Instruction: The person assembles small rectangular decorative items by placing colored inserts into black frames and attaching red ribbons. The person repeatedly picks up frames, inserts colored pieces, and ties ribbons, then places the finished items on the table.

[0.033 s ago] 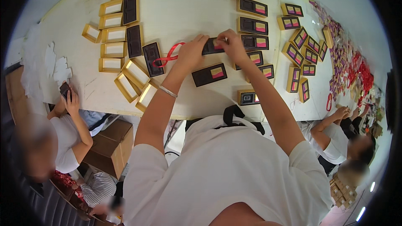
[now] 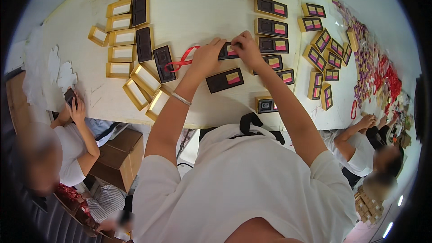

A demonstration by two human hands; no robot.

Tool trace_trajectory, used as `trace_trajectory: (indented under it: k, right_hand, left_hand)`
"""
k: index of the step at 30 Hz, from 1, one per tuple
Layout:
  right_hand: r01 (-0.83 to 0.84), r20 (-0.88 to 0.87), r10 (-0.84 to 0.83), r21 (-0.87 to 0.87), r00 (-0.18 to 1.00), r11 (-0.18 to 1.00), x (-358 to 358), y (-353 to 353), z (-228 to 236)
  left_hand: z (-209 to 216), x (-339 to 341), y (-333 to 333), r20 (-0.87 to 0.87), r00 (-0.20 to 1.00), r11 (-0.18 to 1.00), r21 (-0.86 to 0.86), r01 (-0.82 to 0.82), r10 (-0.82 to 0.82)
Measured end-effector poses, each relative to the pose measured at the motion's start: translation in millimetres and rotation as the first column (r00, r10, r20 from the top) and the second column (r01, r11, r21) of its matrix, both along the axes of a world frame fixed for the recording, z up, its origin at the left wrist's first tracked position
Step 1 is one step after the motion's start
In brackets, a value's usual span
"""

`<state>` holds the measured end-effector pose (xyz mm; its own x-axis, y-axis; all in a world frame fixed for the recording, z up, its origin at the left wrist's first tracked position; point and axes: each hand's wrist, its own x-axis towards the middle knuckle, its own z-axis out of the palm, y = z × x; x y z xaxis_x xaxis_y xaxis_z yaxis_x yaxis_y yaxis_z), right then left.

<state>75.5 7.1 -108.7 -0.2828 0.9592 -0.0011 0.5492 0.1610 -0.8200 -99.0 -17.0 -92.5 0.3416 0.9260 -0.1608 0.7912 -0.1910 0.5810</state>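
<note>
My left hand (image 2: 208,56) grips the left end of a small box with a black insert (image 2: 223,52), its fingers bent over the far edge. The fingers of my right hand (image 2: 248,50) are pinched at a pink and gold packet (image 2: 232,51) on the box's right half; the fingertips partly hide it. Just nearer to me lies another black-insert box (image 2: 217,82), a pink and gold packet (image 2: 233,78) in its right compartment. A red ribbon loop (image 2: 182,60) trails beside my left hand, over a black tray (image 2: 164,64).
Gold box frames (image 2: 121,54) and black trays (image 2: 144,44) stand at left. A column of part-filled boxes (image 2: 272,27) runs along the right; filled boxes (image 2: 315,58) lie farther right, before a heap of packets and red ribbons (image 2: 382,74). Co-workers sit at both sides, one holding a phone (image 2: 70,97).
My right hand has shifted slightly left and away from me. More of the packet's pink face now shows in the box. My left hand has barely moved.
</note>
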Motion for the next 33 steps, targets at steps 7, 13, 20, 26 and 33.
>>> trace_trajectory:
  k: [7, 13, 20, 26, 33]
  right_hand:
    - [0.02, 0.075, -0.018, -0.029, 0.997, 0.999, 1, -3, -10]
    - [0.079, 0.206, -0.061, -0.078, 0.977, 0.994, -7, -1, -7]
    - [0.15, 0.018, -0.153, 0.094, 0.988, 0.984, 1, -9, 22]
    - [0.141, -0.054, -0.136, 0.114, 0.989, 0.983, 8, -34, 32]
    - [0.155, -0.081, -0.142, 0.184, 0.987, 0.971, 13, -46, 28]
  left_hand:
    - [1, 2, -8, 0.051, 0.999, 0.997, 0.079, 0.002, -0.006]
    - [1, 2, -8, -0.029, 0.999, 0.999, -0.035, 0.027, -0.028]
    - [36, -65, 50, 0.014, 0.783, 0.769, 0.179, -0.614, 0.622]
    - [25, -168, 105, -0.566, 0.556, 0.73, 0.126, -0.671, 0.609]
    - [3, -95, 82, -0.502, 0.795, 0.937, 0.243, -0.249, 0.341]
